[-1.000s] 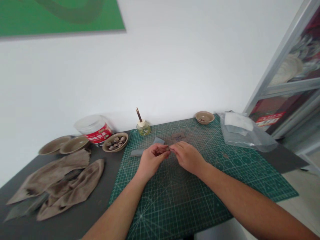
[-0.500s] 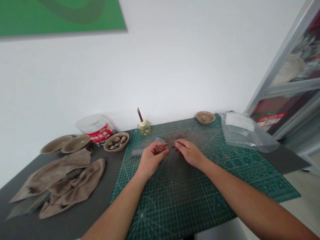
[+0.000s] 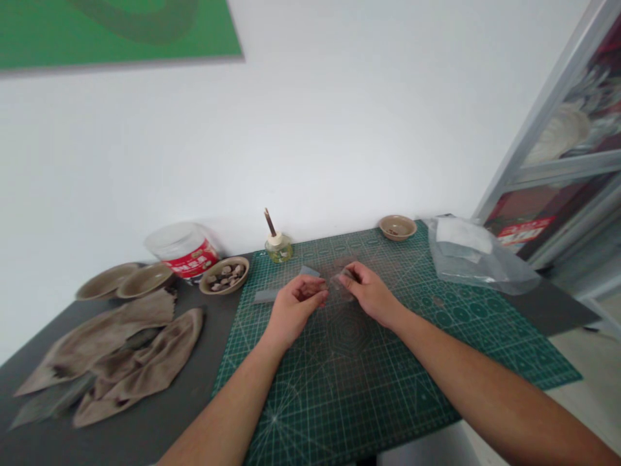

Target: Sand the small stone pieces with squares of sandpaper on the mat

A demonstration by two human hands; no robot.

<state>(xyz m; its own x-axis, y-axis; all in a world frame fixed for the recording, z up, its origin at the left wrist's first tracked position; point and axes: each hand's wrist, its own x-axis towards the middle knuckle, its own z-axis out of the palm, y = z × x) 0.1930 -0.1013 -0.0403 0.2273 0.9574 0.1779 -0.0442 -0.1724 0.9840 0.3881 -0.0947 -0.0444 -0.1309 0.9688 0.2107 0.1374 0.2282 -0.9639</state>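
Note:
My left hand [image 3: 295,308] rests on the green cutting mat [image 3: 388,362], its fingers curled and pinched on something small that I cannot make out. My right hand [image 3: 369,292] lies just to its right, fingertips closed on a small greyish-brown sheet [image 3: 342,282] on the mat. A grey strip [image 3: 266,296] and a small grey piece [image 3: 308,271] lie on the mat just beyond my left hand.
A bowl of small brown pieces [image 3: 224,275], a red-labelled plastic tub [image 3: 182,250], two shallow bowls [image 3: 125,280] and brown cloths [image 3: 116,349] sit to the left. A small bottle with a stick [image 3: 277,246] stands at the back. Another bowl [image 3: 397,228] and plastic bags [image 3: 473,255] lie at the right.
My hands were pinched together a second ago. The right hand has drawn away to the right and back, onto the small sheet. The left hand has hardly moved.

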